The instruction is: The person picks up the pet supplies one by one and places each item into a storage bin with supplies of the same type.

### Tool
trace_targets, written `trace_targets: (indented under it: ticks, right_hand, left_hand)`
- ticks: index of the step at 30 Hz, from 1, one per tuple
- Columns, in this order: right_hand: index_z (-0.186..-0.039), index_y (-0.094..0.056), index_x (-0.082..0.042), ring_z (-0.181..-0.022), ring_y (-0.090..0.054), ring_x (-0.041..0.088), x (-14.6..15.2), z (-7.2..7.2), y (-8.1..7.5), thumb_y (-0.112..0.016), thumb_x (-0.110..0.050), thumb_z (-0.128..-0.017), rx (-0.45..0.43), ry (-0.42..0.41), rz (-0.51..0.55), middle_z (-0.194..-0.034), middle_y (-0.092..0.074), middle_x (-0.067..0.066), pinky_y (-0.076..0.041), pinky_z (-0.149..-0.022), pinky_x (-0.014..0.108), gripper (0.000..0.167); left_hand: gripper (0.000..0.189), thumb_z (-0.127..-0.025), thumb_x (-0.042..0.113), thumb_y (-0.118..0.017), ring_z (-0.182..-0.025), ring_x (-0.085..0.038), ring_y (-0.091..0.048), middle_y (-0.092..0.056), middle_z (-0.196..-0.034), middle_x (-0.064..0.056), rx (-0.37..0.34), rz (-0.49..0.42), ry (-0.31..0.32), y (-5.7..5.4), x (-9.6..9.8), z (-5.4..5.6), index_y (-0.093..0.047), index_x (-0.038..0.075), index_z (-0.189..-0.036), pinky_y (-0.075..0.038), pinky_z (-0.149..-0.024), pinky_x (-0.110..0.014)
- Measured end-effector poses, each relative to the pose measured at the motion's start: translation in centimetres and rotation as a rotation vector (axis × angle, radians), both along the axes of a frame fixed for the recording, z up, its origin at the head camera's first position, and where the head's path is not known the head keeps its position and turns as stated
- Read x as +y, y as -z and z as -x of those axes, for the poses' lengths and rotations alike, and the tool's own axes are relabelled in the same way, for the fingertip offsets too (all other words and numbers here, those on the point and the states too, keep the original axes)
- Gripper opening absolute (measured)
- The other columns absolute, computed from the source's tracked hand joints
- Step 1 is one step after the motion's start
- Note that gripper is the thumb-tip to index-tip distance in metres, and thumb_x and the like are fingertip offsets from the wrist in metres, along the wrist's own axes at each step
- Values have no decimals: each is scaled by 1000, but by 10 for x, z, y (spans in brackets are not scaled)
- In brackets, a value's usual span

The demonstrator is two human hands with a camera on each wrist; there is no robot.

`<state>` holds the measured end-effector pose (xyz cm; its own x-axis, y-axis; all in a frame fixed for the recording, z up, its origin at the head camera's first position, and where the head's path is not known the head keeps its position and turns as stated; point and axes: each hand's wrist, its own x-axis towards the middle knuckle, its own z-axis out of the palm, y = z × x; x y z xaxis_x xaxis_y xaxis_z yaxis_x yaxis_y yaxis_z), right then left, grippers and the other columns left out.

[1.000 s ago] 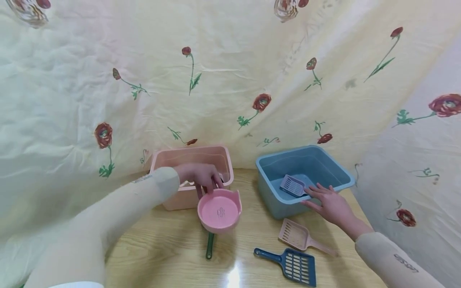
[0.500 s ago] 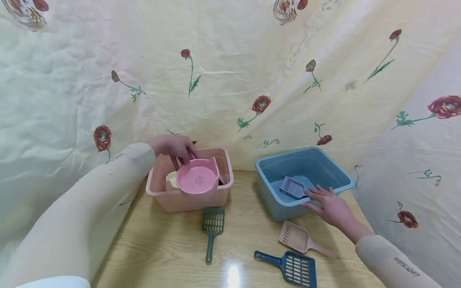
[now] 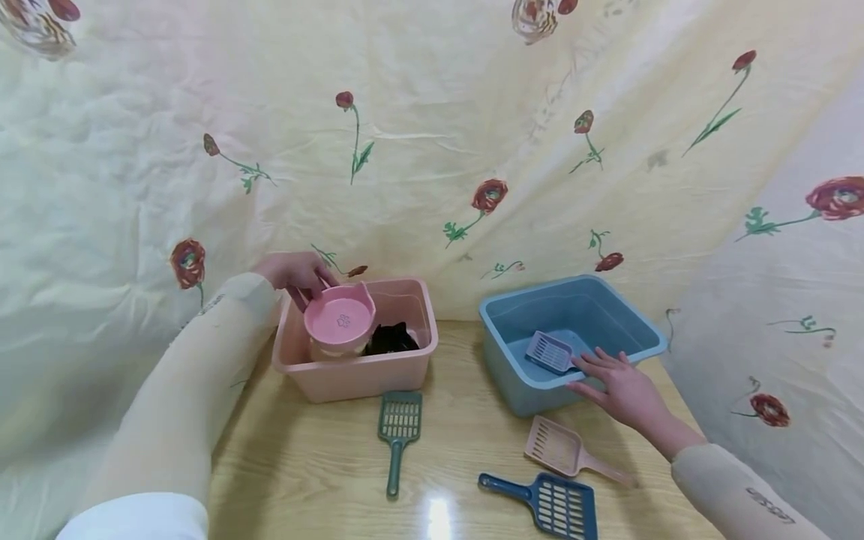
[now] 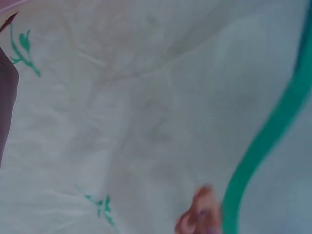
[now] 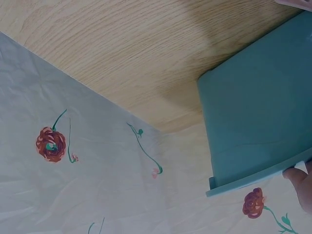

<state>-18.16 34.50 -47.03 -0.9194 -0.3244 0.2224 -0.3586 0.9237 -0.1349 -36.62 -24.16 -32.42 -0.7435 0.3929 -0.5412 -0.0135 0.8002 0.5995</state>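
My left hand (image 3: 300, 277) grips the far left edge of a pink pet bowl (image 3: 340, 319) with a paw print and raised ear-like points. The bowl is tilted towards me, over the left part of a pink bin (image 3: 354, 379). Below it a cream thing (image 3: 331, 352) shows in part, and a black thing (image 3: 391, 339) lies beside it inside the bin. My right hand (image 3: 624, 386) rests with spread fingers at the front rim of a blue bin (image 3: 520, 375), which holds a lilac litter scoop (image 3: 550, 350). In the right wrist view, fingers (image 5: 298, 181) reach that rim.
On the wooden table lie a green litter scoop (image 3: 394, 450) before the pink bin, a pale pink scoop (image 3: 574, 454) before the blue bin, and a dark blue scoop (image 3: 543, 504) nearer me. A flowered curtain (image 3: 432, 150) hangs close behind both bins.
My left hand has carried the pink bowl left and back, from the pink bin's front right corner to above its left part. My right hand stays at the blue bin's rim.
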Motion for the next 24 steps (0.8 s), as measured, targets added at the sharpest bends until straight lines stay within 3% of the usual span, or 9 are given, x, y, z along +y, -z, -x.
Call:
trace_targets:
  ticks: [6, 12, 19, 24]
  right_hand:
    - [-139, -70, -5, -135, -57, 55, 2, 0, 1, -81, -38, -93, 5, 1, -3, -140, -66, 26, -35, -113, 77, 58]
    - [-139, -70, -3, -134, -57, 55, 2, -1, -1, -82, -35, -92, 15, -3, -1, -139, -67, 27, -36, -112, 78, 58]
    - [-138, -71, -3, -133, -58, 55, 4, -2, -1, -82, -35, -92, 13, -12, 4, -138, -68, 27, -37, -111, 78, 57]
    - [-139, -70, -3, -134, -57, 55, 6, -2, -1, -81, -36, -93, 13, -20, 10, -139, -67, 27, -36, -112, 78, 58]
  left_hand:
    - [49, -99, -4, -65, -92, -28, -77, -75, -122, -22, 21, 4, -70, 15, -11, 10, -61, -1, -148, -66, -82, -41]
    - [48, -98, -2, -67, -94, -30, -77, -72, -127, -24, 49, -10, -107, 36, -10, 15, -61, -2, -146, -66, -82, -41]
    - [44, -96, -3, -70, -97, -33, -75, -72, -127, -22, 53, -19, -161, 60, -2, 10, -68, 2, -140, -66, -83, -42]
    - [40, -97, -2, -70, -97, -31, -74, -73, -124, -18, 63, -9, -164, 75, 3, 10, -72, 5, -136, -66, -82, -41]
